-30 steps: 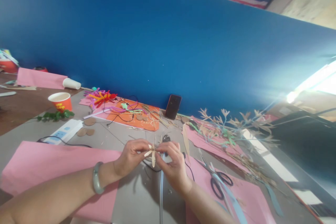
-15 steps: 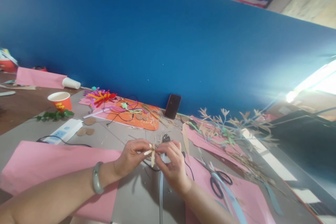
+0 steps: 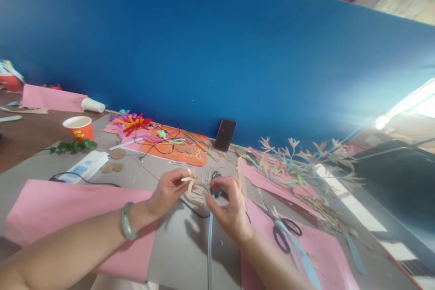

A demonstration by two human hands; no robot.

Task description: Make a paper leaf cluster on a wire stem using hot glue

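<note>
My left hand [image 3: 167,194], with a jade-coloured bangle on its wrist, pinches a small flower [image 3: 190,180] of pale, leaf-like strips between thumb and fingertips. To the right, my right hand [image 3: 231,208] is apart from the flower, its thumb and forefinger curved with a gap between them. Nothing shows in that gap. Between and just beyond the hands lies a bunch of pale strips [image 3: 196,198]. A black object [image 3: 216,176], partly hidden by the right fingers, sits behind it. A flat pale-blue band [image 3: 210,249] runs towards me below the right hand.
Black-handled scissors [image 3: 281,231] lie on pink paper at right, near branches with dried leaf flowers [image 3: 292,145]. A phone [image 3: 225,135] leans against the blue wall. At left are a paper cup [image 3: 79,129], a power strip [image 3: 86,167] and colourful fuzzy stems [image 3: 132,123].
My right hand has let go of the flower and moved slightly right, its fingers parting. My left hand keeps the flower and has shifted a little up and left.
</note>
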